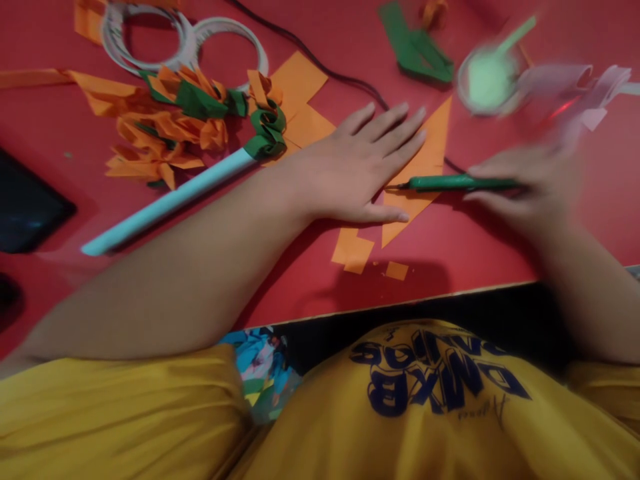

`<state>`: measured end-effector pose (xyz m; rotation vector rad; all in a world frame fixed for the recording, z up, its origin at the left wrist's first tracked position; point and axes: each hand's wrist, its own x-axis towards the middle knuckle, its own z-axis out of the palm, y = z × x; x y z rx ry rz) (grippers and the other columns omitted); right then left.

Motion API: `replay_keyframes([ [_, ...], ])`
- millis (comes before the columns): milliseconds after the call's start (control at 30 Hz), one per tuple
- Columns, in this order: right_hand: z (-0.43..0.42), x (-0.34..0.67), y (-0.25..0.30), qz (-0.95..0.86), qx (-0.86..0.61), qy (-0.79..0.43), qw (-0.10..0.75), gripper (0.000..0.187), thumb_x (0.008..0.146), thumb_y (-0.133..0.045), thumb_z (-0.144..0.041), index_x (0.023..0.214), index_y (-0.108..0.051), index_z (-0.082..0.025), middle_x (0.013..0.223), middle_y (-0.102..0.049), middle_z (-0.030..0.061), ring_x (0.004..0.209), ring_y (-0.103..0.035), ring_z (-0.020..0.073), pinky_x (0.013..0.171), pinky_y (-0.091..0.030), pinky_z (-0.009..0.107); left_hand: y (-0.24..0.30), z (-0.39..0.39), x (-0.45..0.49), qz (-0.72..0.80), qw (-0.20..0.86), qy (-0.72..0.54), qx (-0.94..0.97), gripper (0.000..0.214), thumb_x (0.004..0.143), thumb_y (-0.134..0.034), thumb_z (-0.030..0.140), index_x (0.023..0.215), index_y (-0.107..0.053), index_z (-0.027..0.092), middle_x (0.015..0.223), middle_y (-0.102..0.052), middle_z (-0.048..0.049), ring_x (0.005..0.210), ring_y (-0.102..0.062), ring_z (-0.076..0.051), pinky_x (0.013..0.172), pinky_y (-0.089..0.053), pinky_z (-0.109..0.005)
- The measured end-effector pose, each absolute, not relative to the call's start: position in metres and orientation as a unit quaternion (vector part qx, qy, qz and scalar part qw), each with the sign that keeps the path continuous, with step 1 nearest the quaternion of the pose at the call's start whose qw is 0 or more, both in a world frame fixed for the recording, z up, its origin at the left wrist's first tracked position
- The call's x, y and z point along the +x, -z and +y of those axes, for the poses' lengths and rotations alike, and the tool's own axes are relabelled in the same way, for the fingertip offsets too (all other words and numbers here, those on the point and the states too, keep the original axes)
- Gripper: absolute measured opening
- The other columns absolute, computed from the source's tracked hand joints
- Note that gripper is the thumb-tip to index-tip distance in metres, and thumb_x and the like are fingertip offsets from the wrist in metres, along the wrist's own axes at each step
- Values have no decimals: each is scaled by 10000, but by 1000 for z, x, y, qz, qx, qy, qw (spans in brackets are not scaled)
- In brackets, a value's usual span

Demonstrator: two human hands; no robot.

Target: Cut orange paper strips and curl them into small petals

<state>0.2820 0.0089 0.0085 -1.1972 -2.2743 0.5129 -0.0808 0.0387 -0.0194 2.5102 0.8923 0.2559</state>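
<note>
My left hand [373, 163] lies flat with its fingers spread, pressing on an orange sheet [434, 150] on the red table. In my right hand [533, 190] is a slim green-handled tool [450, 183] with a thin dark tip; its exact kind is unclear. The tip rests over the orange sheet, beside my left palm and above the thumb. Small orange offcuts [354, 250] lie below my left hand. More orange pieces [300, 77] are partly covered near my left wrist.
Left of my forearm lie a pale blue tube [170, 200] with a green curled top and orange-green folded flowers [165, 133]. White tape rolls [230, 27], a black cord [300, 53], green strips [417, 50] and a blurred round container [487, 80] sit farther back. A dark device [30, 203] is at left.
</note>
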Motion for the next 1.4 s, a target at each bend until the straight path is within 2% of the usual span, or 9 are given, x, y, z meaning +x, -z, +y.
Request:
replay_keyframes([
  [167, 10, 277, -11, -838, -451, -185, 247, 326, 969, -1019, -450, 1282, -942, -499, 1169, -959, 3, 1128, -918, 397, 1087, -755, 645, 22, 41, -82, 323, 234, -92, 912, 1308, 933, -740, 869, 1989, -259, 266, 2074, -211, -87, 1929, -147, -523, 1578, -66, -720],
  [333, 12, 272, -2, -855, -324, -190, 358, 408, 975, -1019, -297, 1334, -931, -468, 1176, -964, -27, 998, -940, 297, 931, -776, 479, 25, 41, -82, 321, 228, -91, 915, 1308, 939, -724, 890, 1992, -253, 273, 2070, -231, -75, 1928, -151, -524, 1581, -68, -725],
  [567, 11, 283, -1, -846, -392, -193, 306, 313, 978, -1011, -388, 1269, -947, -482, 1175, -959, -4, 1026, -928, 341, 994, -777, 558, 26, 42, -84, 320, 226, -93, 915, 1322, 927, -701, 927, 1994, -245, 292, 2078, -204, -70, 1931, -151, -514, 1589, -46, -695],
  [633, 10, 285, -5, -843, -403, -196, 296, 303, 979, -1010, -368, 1251, -945, -484, 1184, -959, -13, 1034, -929, 331, 1000, -782, 545, 26, 42, -84, 321, 228, -93, 915, 1324, 921, -717, 922, 1992, -253, 296, 2073, -230, -73, 1931, -152, -510, 1590, -44, -690],
  [833, 12, 294, -10, -849, -338, -193, 357, 431, 934, -1031, -252, 1290, -939, -477, 1165, -963, -29, 979, -935, 301, 895, -786, 468, 24, 41, -85, 321, 229, -95, 914, 1317, 927, -724, 920, 1990, -263, 292, 2072, -232, -84, 1930, -153, -515, 1586, -57, -697],
  [1000, 12, 307, -12, -830, -415, -215, 306, 212, 923, -1027, -380, 1116, -955, -434, 1070, -948, 4, 926, -903, 323, 897, -786, 520, 22, 40, -84, 321, 231, -92, 914, 1310, 938, -714, 922, 1992, -253, 296, 2077, -206, -88, 1929, -152, -521, 1582, -59, -709],
  [1067, 12, 311, -13, -827, -408, -218, 320, 238, 893, -1045, -384, 1107, -961, -446, 1040, -944, -8, 895, -900, 327, 864, -786, 524, 22, 40, -84, 322, 234, -95, 912, 1309, 934, -722, 913, 1992, -255, 299, 2074, -222, -90, 1926, -155, -534, 1580, -66, -720],
  [1233, 7, 323, -19, -825, -373, -212, 366, 454, 837, -1045, -203, 1216, -990, -448, 1078, -964, 6, 883, -922, 316, 766, -748, 438, 24, 41, -84, 325, 236, -90, 911, 1317, 925, -736, 900, 1996, -237, 319, 2075, -223, -78, 1924, -144, -551, 1577, -79, -736],
  [1400, -5, 339, -34, -804, -441, -225, 329, 345, 849, -1054, -294, 1169, -1005, -412, 1019, -958, 24, 824, -893, 305, 750, -709, 456, 23, 39, -84, 322, 222, -90, 916, 1306, 957, -739, 867, 1997, -220, 271, 2079, -195, -119, 1924, -159, -532, 1579, -73, -699],
])
